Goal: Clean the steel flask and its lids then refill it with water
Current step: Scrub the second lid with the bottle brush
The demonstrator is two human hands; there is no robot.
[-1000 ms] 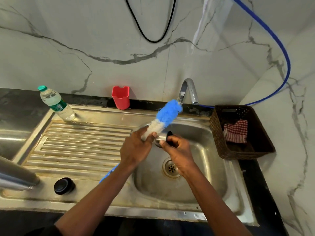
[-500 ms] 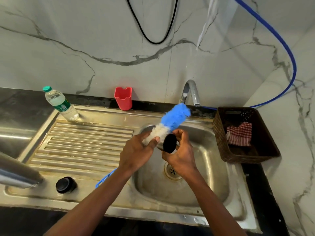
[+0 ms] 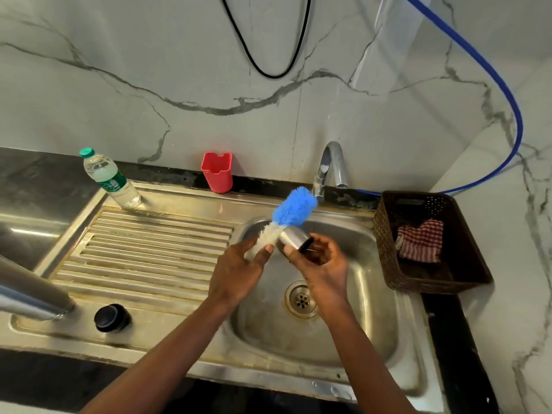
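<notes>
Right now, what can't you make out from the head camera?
Head view only.
steel flask: cut off by the left edge, most of it unseen.
steel lid: its inside mostly hidden by the right hand around it.
brush: handle hidden beneath the left hand.

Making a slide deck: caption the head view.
Over the sink, the left hand grips a bottle brush while the right hand holds the flask's steel lid.

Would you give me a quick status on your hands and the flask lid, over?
Left hand grips blue-and-white bristle brush. Right hand holds steel cup-shaped lid over sink basin. Black round cap on drainboard. Nothing blocking.
</notes>
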